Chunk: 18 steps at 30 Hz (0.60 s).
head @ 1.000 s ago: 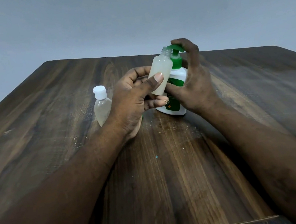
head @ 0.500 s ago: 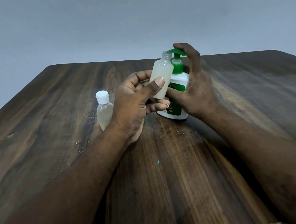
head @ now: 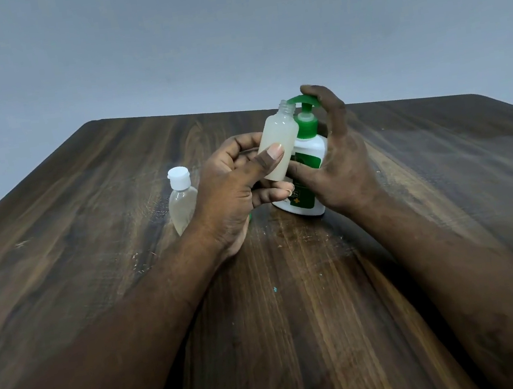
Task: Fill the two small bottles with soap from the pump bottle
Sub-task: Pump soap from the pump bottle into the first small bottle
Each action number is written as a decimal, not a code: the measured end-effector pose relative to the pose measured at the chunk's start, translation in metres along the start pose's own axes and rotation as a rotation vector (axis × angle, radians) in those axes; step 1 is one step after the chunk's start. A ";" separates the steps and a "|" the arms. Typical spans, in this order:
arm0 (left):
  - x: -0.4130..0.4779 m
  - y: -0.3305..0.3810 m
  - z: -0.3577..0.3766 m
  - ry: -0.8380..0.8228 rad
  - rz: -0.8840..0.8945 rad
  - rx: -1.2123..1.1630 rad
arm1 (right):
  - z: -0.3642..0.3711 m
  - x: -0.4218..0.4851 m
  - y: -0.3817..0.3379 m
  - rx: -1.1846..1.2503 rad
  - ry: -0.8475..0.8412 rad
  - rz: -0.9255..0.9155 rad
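Observation:
My left hand [head: 235, 193] grips a small uncapped translucent bottle [head: 279, 140], tilted, its open neck right under the green spout. It holds pale liquid. The white pump bottle [head: 309, 158] with a green label and green pump head stands on the table. My right hand [head: 339, 163] wraps its side, with the index finger resting on top of the pump head. A second small bottle [head: 181, 201] with a white flip cap stands upright to the left, partly hidden by my left wrist.
The dark wooden table [head: 92, 248] runs to a far edge behind the bottles, with a grey wall beyond. A bit of green shows under my left palm [head: 250, 217]. Both forearms lie across the near part of the table.
The pump head has risen between the earlier frames and now, showing more of its stem under my right index finger. The small bottle stays at the spout.

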<state>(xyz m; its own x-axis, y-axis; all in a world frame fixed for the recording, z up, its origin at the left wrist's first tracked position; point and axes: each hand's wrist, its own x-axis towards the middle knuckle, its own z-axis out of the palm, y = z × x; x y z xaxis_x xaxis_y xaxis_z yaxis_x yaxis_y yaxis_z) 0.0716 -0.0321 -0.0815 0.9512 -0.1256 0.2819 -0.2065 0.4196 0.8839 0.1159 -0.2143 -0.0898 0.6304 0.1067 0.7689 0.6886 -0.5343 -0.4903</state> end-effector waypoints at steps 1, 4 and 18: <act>0.000 0.000 0.000 -0.001 0.000 -0.002 | 0.000 0.000 0.000 0.000 0.003 0.000; -0.001 -0.001 0.001 0.000 -0.007 -0.005 | 0.001 -0.001 0.001 -0.009 0.003 0.009; -0.002 0.001 0.003 0.001 0.001 -0.004 | 0.000 -0.001 0.002 0.009 -0.017 0.030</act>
<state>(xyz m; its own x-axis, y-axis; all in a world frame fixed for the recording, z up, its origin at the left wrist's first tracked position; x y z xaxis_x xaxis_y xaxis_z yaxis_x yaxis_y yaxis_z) 0.0689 -0.0337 -0.0800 0.9512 -0.1246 0.2825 -0.2066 0.4233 0.8821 0.1165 -0.2152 -0.0919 0.6566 0.1056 0.7468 0.6727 -0.5298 -0.5165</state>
